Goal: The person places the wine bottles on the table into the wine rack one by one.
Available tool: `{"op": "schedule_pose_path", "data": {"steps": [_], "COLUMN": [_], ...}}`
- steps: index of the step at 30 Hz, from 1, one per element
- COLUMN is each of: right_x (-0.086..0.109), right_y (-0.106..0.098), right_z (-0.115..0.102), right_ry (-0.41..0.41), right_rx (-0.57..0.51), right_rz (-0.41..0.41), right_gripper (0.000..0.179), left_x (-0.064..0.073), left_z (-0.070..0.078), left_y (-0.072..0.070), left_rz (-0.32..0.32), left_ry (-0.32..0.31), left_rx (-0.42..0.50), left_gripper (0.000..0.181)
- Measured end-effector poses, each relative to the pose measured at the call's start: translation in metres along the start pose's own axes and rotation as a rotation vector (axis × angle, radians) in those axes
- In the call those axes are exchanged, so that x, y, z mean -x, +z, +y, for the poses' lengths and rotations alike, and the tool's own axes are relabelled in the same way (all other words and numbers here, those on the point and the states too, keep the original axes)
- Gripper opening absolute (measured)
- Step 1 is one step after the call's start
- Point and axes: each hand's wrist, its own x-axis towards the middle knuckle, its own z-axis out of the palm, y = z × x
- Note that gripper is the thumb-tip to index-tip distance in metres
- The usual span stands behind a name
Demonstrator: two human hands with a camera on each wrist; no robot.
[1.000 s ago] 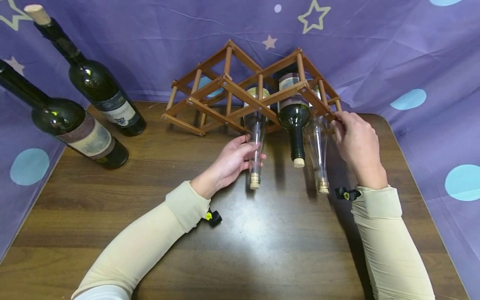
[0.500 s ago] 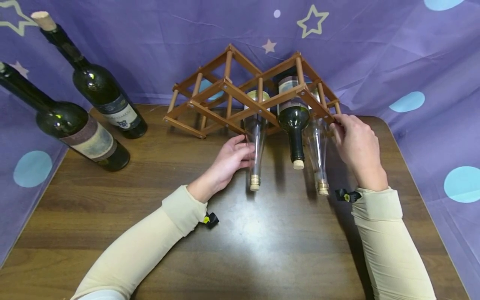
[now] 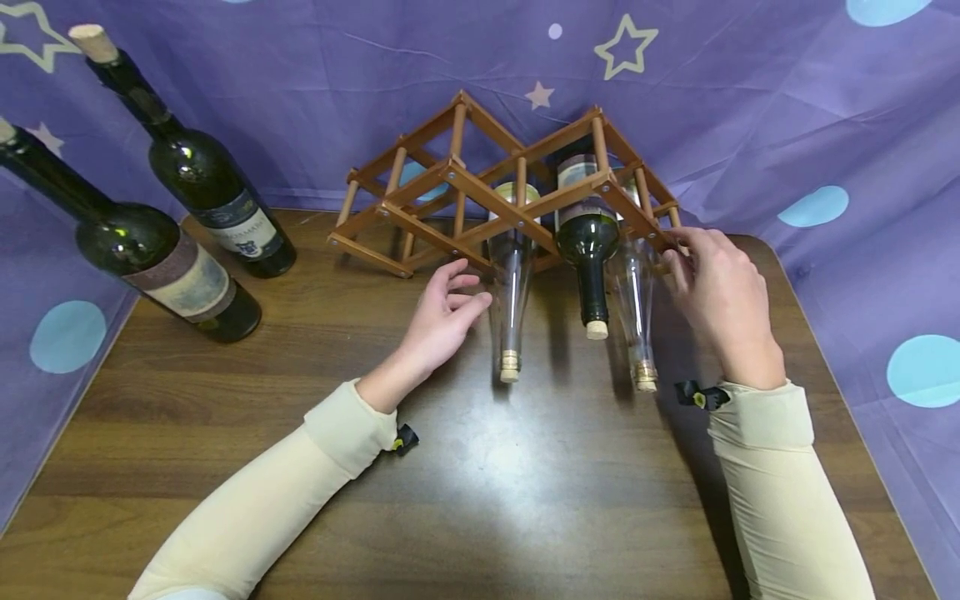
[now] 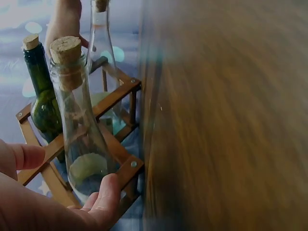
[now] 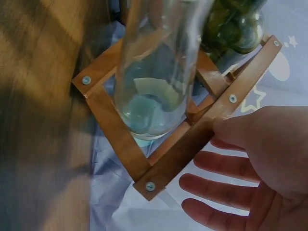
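A wooden lattice wine rack point(image 3: 485, 197) stands on the table, holding a clear glass bottle point(image 3: 512, 287), a dark green wine bottle point(image 3: 592, 287) and a second clear bottle point(image 3: 636, 304), all corked, necks toward me. My left hand point(image 3: 438, 321) is just left of the first clear bottle, thumb and fingers spread apart; in the left wrist view, the fingers point(image 4: 107, 195) overlap that bottle's lower part. At the rack's right end is my right hand point(image 3: 723, 287). Its thumb point(image 5: 231, 132) touches the end bar in the right wrist view, while the other fingers extend loosely beside it.
Two dark corked wine bottles stand upright at the table's left: one with a blue and white label point(image 3: 240, 225), another with a pale label point(image 3: 183, 279). A purple star-patterned cloth point(image 3: 720, 100) hangs behind the wooden table point(image 3: 480, 500).
My left hand has let go of the clear bottle and drawn back to the left. My right hand has shifted slightly right at the rack's end. The racked bottles keep their places.
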Motion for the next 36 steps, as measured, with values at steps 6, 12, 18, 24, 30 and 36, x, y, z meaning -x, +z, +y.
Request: {"op": "schedule_pose_path", "data": {"steps": [6, 12, 18, 24, 30, 36], "right_x": [0.004, 0.009, 0.015, 0.022, 0.027, 0.031], "right_y": [-0.006, -0.009, -0.012, -0.014, -0.015, -0.015], "right_z": [-0.004, -0.006, -0.010, -0.012, -0.010, -0.008], "right_ry": [0.000, -0.005, -0.028, -0.066, -0.099, -0.120], "right_rx": [0.001, -0.008, -0.025, -0.027, -0.023, -0.009], "right_rz": [0.015, 0.025, 0.035, 0.052, 0.075, 0.079], "right_gripper": [0.040, 0.044, 0.050, 0.053, 0.053, 0.053], "left_x": [0.006, 0.014, 0.022, 0.029, 0.038, 0.046], "left_z": [-0.001, -0.001, 0.001, -0.001, -0.001, -0.004], "left_y": [-0.013, -0.025, -0.037, -0.052, -0.071, -0.090], "left_rz": [0.008, 0.029, 0.065, 0.134, 0.230, 0.336], "left_ry": [0.085, 0.194, 0.322, 0.449, 0.507, 0.633], "left_rx": [-0.119, -0.282, -0.428, -0.569, -0.711, -0.775], "left_gripper": [0.071, 0.072, 0.074, 0.075, 0.075, 0.072]}}
